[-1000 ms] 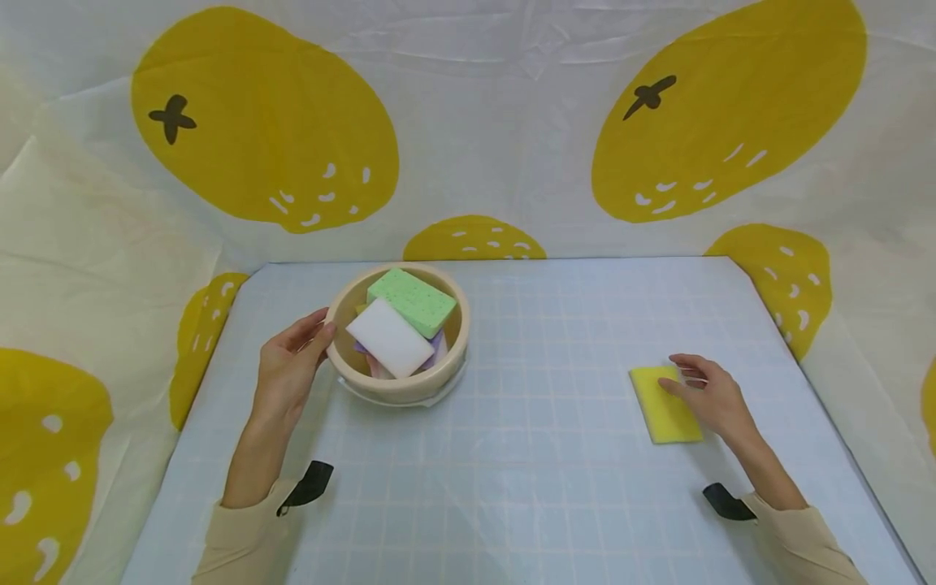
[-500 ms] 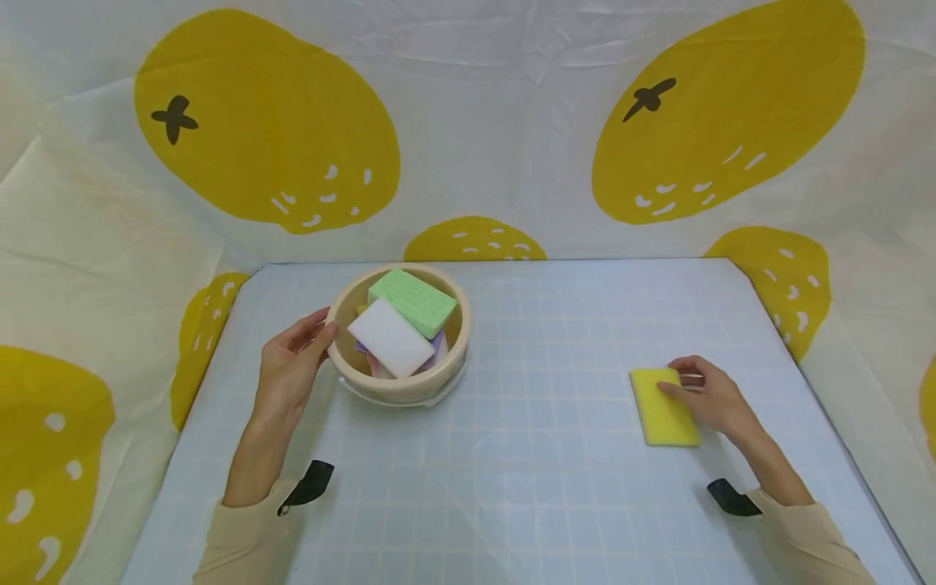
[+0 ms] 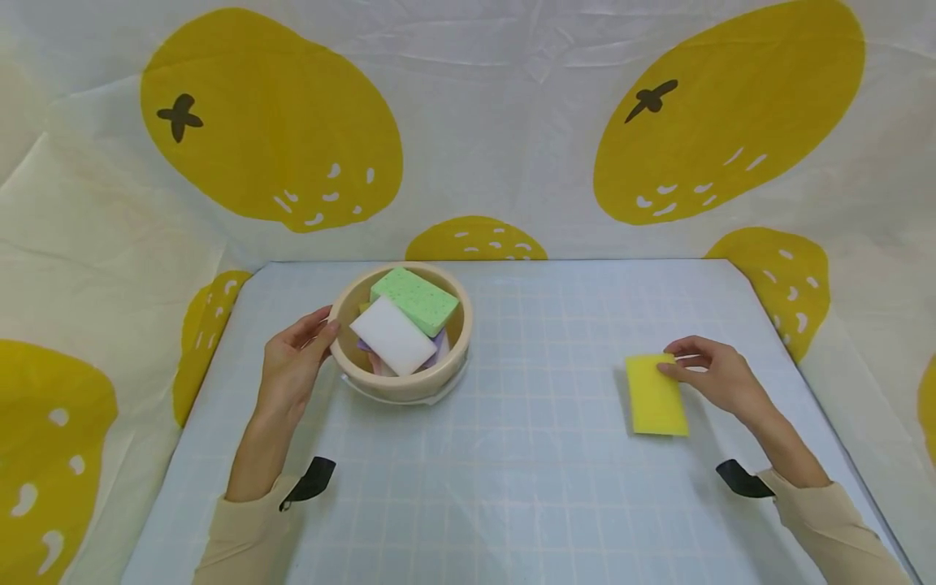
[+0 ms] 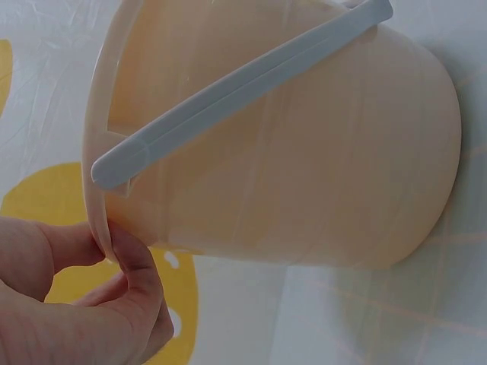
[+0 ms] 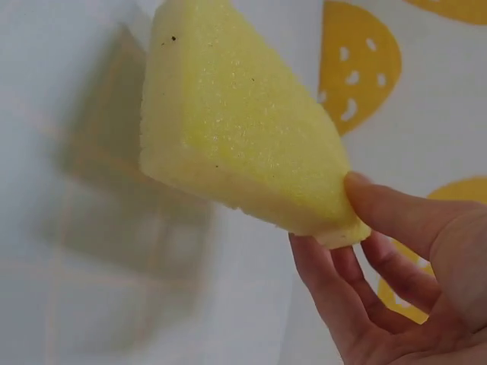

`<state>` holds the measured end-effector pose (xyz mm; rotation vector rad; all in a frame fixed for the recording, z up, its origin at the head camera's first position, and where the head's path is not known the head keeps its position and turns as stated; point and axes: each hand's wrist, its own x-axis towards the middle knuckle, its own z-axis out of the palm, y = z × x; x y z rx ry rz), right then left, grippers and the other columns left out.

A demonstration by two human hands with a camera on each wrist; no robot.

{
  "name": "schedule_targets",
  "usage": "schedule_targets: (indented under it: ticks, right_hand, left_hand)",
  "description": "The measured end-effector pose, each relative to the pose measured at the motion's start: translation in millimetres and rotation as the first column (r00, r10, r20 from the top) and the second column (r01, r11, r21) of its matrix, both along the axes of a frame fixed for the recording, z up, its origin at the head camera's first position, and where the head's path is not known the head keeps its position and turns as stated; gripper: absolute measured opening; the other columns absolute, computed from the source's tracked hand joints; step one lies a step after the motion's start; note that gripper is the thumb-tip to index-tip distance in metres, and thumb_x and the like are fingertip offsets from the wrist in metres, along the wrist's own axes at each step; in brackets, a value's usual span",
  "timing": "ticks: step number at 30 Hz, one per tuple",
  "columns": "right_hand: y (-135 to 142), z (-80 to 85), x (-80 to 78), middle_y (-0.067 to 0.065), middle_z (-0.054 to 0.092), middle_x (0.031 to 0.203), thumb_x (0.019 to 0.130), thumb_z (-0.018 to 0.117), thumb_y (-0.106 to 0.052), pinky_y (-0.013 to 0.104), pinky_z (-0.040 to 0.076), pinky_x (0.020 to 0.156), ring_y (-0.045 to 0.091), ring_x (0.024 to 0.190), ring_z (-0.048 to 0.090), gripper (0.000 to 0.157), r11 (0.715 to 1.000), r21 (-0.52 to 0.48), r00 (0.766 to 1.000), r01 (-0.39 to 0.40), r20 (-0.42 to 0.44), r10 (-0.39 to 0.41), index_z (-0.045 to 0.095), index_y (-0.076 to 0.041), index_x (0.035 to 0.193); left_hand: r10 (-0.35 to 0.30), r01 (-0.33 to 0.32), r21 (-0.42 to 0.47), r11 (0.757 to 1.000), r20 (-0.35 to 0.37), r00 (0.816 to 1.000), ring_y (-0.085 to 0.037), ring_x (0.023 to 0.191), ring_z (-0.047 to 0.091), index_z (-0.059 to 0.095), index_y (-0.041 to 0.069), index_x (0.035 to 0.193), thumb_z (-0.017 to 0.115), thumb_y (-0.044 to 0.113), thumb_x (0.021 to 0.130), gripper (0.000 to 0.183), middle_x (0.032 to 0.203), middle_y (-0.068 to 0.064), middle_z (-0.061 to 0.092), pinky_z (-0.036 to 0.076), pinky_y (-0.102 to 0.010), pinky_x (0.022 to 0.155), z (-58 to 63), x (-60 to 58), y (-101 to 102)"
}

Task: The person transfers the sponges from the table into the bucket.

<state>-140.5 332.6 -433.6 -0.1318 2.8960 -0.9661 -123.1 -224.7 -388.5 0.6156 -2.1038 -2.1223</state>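
Note:
A cream bucket (image 3: 340,357) with a pale handle (image 4: 251,95) stands on the table, left of the middle in the head view. Thumb and fingers of my left hand (image 3: 288,366) pinch its rim at the left side. Inside lie a green sponge (image 3: 415,301), a white sponge (image 3: 393,335) and, beneath them, purple and pink pieces partly hidden. Over on the right, my right hand (image 3: 720,374) pinches a yellow sponge (image 3: 656,396) by its upper corner. In the right wrist view, that yellow sponge (image 5: 251,114) hangs above the table with its shadow apart from it.
The table (image 3: 526,487) has a pale blue checked cover. Behind and beside it rise white sheets (image 3: 497,122) printed with large yellow fruit shapes. A black strap (image 3: 310,479) sits at the left cuff, another strap (image 3: 742,478) at the right one.
The yellow sponge has been pinched at its corner and lifted off the table by my right hand, turning a little as it rose. My left hand keeps its hold on the bucket rim.

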Motion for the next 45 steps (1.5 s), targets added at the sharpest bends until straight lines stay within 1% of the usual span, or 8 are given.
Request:
schedule_targets:
  ticks: [7,14,18,24,27,32,35,45]
  right_hand:
    - [-9.7,20.7,-9.2,0.014,0.061,0.116,0.085,0.067,-0.046,0.046,0.052,0.08,0.033,0.104,0.057,0.048,0.999,-0.035,1.0,0.016,0.003,-0.016,0.059,-0.01,0.115]
    - [-25.8,44.4,-15.8,0.011,0.06,0.117,0.083,0.067,-0.048,0.047,0.052,0.082,0.029,0.105,0.057,0.051,0.997,-0.075,1.0,0.021,-0.005,-0.021,0.059,-0.012,0.117]
    - [-37.1,57.2,-20.9,0.007,0.061,0.116,0.082,0.067,-0.051,0.038,0.052,0.083,0.024,0.104,0.057,0.051,0.996,-0.092,1.0,0.019,-0.001,-0.019,0.06,-0.014,0.117]
    - [-53.4,73.2,-28.3,0.003,0.062,0.113,0.081,0.069,-0.05,0.016,0.048,0.077,0.018,0.102,0.057,0.049,0.991,-0.133,1.0,0.001,-0.006,-0.002,0.06,-0.015,0.115]
    - [-61.4,80.0,-31.9,0.001,0.061,0.113,0.081,0.069,-0.05,0.011,0.047,0.075,0.015,0.101,0.057,0.049,0.988,-0.155,1.0,-0.011,-0.013,0.009,0.06,-0.016,0.116]
    - [-75.2,89.8,-38.2,0.0,0.061,0.111,0.081,0.071,-0.047,0.011,0.048,0.076,0.012,0.1,0.058,0.045,0.98,-0.197,0.999,-0.037,-0.034,0.03,0.061,-0.017,0.114]
    - [-85.4,94.9,-42.6,0.0,0.061,0.11,0.081,0.072,-0.043,0.012,0.05,0.076,0.011,0.099,0.059,0.043,0.97,-0.236,0.997,-0.066,-0.055,0.054,0.061,-0.016,0.113]
    - [-123.9,104.8,-57.2,0.003,0.061,0.109,0.081,0.074,-0.035,0.019,0.053,0.079,0.016,0.1,0.059,0.039,0.907,-0.383,0.984,-0.175,-0.095,0.15,0.061,-0.014,0.111]
  left_hand:
    - [-0.012,0.013,0.02,1.0,-0.032,0.999,-0.012,0.096,0.06,0.057,0.006,0.131,0.072,0.021,0.084,0.051,0.112,-0.006,0.056,0.051,-0.016,0.081,0.3,1.1,-0.3]
    - [-0.008,0.008,0.006,1.0,-0.02,1.0,-0.012,0.096,0.06,0.058,0.007,0.13,0.072,0.022,0.085,0.049,0.112,-0.005,0.057,0.052,-0.016,0.08,-0.5,0.6,-0.3]
    - [-0.004,0.005,0.003,1.0,-0.019,1.0,-0.013,0.097,0.06,0.058,0.007,0.13,0.071,0.022,0.085,0.049,0.113,-0.006,0.057,0.051,-0.016,0.08,-1.5,0.4,-0.7]
    - [-0.006,0.006,-0.005,1.0,-0.016,1.0,-0.013,0.098,0.06,0.058,0.008,0.13,0.072,0.024,0.085,0.05,0.114,-0.006,0.057,0.051,-0.016,0.08,-1.9,0.7,-1.0]
    - [-0.015,0.016,0.008,1.0,-0.037,0.999,-0.013,0.098,0.06,0.057,0.006,0.131,0.071,0.022,0.085,0.051,0.113,-0.006,0.057,0.052,-0.016,0.08,-0.9,1.3,-0.8]
    - [-0.039,0.041,0.032,0.999,-0.068,0.997,-0.01,0.095,0.06,0.054,0.003,0.132,0.071,0.019,0.085,0.052,0.111,-0.006,0.057,0.052,-0.016,0.08,-0.2,2.0,-1.0]
    - [-0.039,0.041,0.03,0.999,-0.063,0.997,-0.01,0.095,0.06,0.054,0.003,0.132,0.071,0.02,0.085,0.053,0.112,-0.006,0.056,0.051,-0.016,0.081,-0.5,1.8,-1.0]
    - [-0.027,0.027,0.011,1.0,-0.042,0.999,-0.013,0.1,0.059,0.056,0.006,0.132,0.071,0.022,0.085,0.051,0.114,-0.007,0.056,0.051,-0.016,0.081,-0.7,1.1,-1.0]
